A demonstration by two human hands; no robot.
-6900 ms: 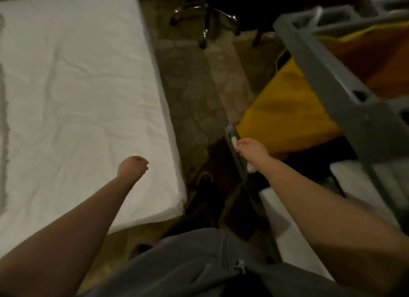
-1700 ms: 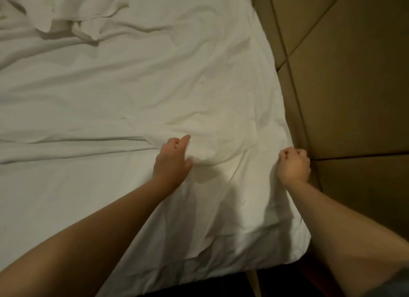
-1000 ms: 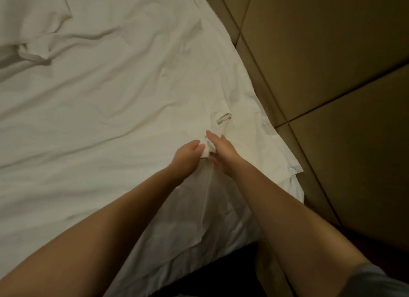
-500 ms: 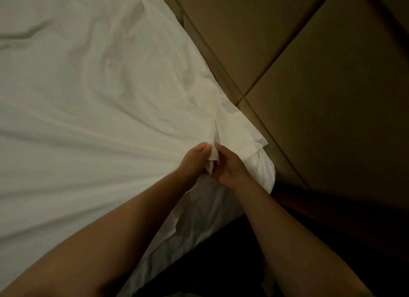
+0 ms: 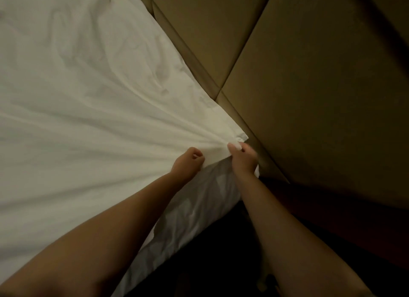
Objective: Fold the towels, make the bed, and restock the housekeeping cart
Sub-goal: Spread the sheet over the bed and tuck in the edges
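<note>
Padded tan wall panels (image 5: 309,93), divided by dark seams, fill the upper right of the frame and meet the bed along a diagonal line running from top centre toward the right of centre. Dark floor (image 5: 210,268) occupies the lower centre; detail there is too dim to resolve.

1. Task item: the white bed sheet (image 5: 88,119) covers the bed top across the whole left half of the frame. Its near corner lies just right of centre, close against the wall panels.
2. Sheet condition: creases fan out leftward from that corner (a sign of tension in the cloth). Looser wrinkles lie in the upper left. Below the corner, white fabric hangs down the side of the bed (image 5: 199,210) toward the floor.
3. Left hand (image 5: 188,161): at frame centre, fingers curled tight, gripping the sheet edge just left of the corner. The forearm enters from the lower left.
4. Right hand (image 5: 243,158): just right of the left hand, apart from it. Thumb on top of the cloth, fingers curled beneath, pinching the sheet corner. The forearm enters from the lower right.
5. Both hands hold the same edge, with a short span of sheet between them.
</note>
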